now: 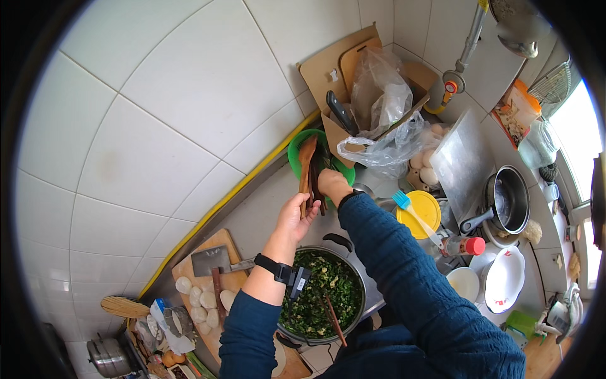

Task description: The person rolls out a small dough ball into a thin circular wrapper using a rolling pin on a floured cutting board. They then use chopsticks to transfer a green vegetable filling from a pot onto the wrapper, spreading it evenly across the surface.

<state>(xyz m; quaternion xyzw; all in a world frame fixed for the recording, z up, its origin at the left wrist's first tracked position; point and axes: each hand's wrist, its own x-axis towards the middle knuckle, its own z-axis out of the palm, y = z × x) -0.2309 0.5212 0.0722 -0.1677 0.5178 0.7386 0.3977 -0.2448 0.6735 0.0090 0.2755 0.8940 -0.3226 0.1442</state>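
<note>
My left hand (296,215) is closed around the handle of a wooden spatula (307,154), with several dark wooden chopsticks (314,182) beside it. My right hand (334,184) reaches into a green plastic basket (294,150); its fingertips are hidden, so what it touches cannot be told. Below my forearms stands a metal pot (362,284) of chopped greens with egg-like bits (326,275), and a pair of chopsticks (335,320) leans in it. On a wooden board (227,237) at the left lie a cleaver (210,261), a rolling pin (218,293) and several pale dough pieces (208,299).
Behind the basket, a cardboard box (334,125) holds a black-handled knife (341,111) and plastic bags (381,94). Eggs (428,175), a yellow lid (419,208) with a blue silicone brush (402,199), a red-capped bottle (461,246), a saucepan (509,199) and bowls (504,279) crowd the right side.
</note>
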